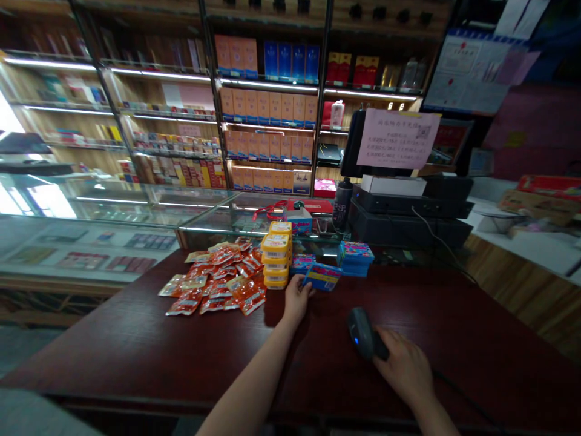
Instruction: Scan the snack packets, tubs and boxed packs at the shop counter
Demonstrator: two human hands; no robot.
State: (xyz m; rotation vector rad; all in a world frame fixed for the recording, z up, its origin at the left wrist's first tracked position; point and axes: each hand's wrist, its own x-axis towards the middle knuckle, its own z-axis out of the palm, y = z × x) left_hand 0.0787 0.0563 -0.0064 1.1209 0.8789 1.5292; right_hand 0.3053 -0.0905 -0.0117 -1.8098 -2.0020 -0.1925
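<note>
A: What is each grip doing?

B: My left grip point(298, 293), near the centre of the frame, is closed on the edge of a blue packet point(325, 278) with pink and yellow printing. The packet is tilted; I cannot tell whether it touches the surface point(158, 357). My right grip point(403, 364), lower right, is wrapped round the handle of a dark handheld scanner point(360, 334), and a small blue light glows on its body.

A: Do scanner and packet meet?

B: No, they are apart. The scanner's head is below the packet and to its right. I cannot tell whether a reading registers.

A: So how far along is it?

B: Partway, I judge. Done: one packet is in hand and the scanner is held ready. The goods are grouped by kind: a loose heap of orange pouches point(218, 278) left of centre, a stack of yellow tubs point(276, 261) just right of it, and a neat stack of blue boxes point(356, 260) right of centre.

A: And what is left?

B: I cannot count it. Nothing marks which goods are finished, and the monitor point(352, 151), upper right, mostly covered by a pink sheet point(399, 139), shows me no tally.
</note>
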